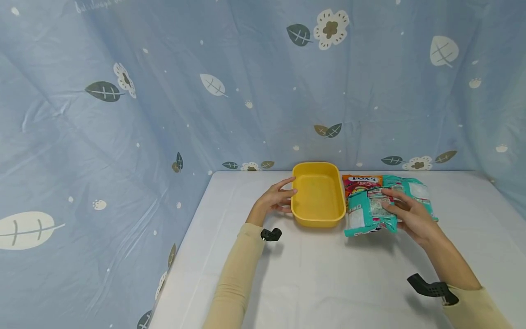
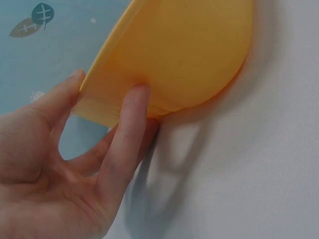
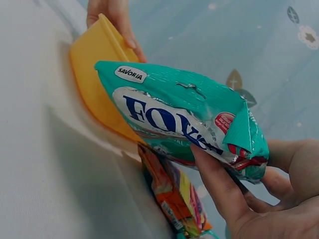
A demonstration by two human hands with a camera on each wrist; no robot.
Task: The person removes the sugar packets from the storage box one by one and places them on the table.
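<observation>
A yellow plastic tub point(image 1: 318, 196) stands empty on the white table. My left hand point(image 1: 276, 199) rests against its left side. In the left wrist view the left hand point(image 2: 99, 164) has its thumb at the rim and a straight finger on the outer wall of the tub point(image 2: 189, 45). To the tub's right, my right hand point(image 1: 411, 214) grips a teal candy bag point(image 1: 365, 212) and holds it tilted just above the table. The right wrist view shows the right hand point(image 3: 259, 199) pinching the teal bag point(image 3: 174, 114) at one end, close to the tub point(image 3: 94, 64).
An orange fruit-candy bag point(image 1: 361, 183) lies flat beside the tub, under the lifted bag, and shows in the right wrist view as the orange bag point(image 3: 174, 194). Another teal bag point(image 1: 412, 187) lies behind it. A blue patterned curtain point(image 1: 164, 91) encloses the white table point(image 1: 328, 274) at the back and left.
</observation>
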